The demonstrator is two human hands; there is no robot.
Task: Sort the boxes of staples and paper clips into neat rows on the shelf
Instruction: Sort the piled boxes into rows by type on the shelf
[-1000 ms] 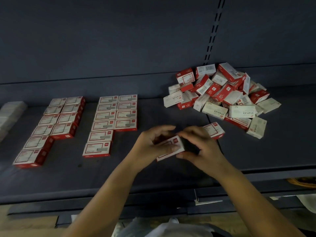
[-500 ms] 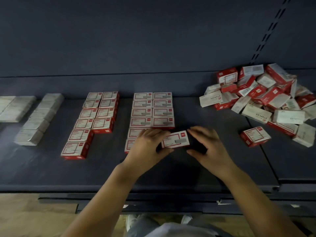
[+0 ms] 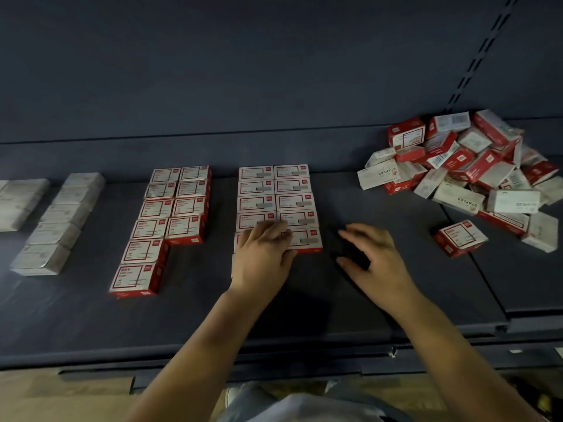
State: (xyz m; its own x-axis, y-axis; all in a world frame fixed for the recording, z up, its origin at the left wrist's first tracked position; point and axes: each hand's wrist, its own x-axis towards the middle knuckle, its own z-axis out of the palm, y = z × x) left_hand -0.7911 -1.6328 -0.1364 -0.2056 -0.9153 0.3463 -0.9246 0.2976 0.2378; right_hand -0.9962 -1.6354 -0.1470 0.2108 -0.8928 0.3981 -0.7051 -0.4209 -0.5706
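Observation:
Red-and-white boxes lie in neat double rows on the dark shelf: one block at centre and one further left. My left hand rests flat on the front of the centre block, fingers touching the newest box at the right row's near end. My right hand hovers just right of that box, fingers spread and holding nothing. An unsorted heap of boxes lies at the right, with a single red box apart in front of it.
Rows of pale grey-white boxes run along the far left of the shelf. The shelf's back wall rises behind the rows. A seam between shelf panels runs front to back right of my right hand. The floor shows below the shelf edge.
The box that both hands held has been set at the near end of the centre block's right row. My right hand has let go and drawn off to the right.

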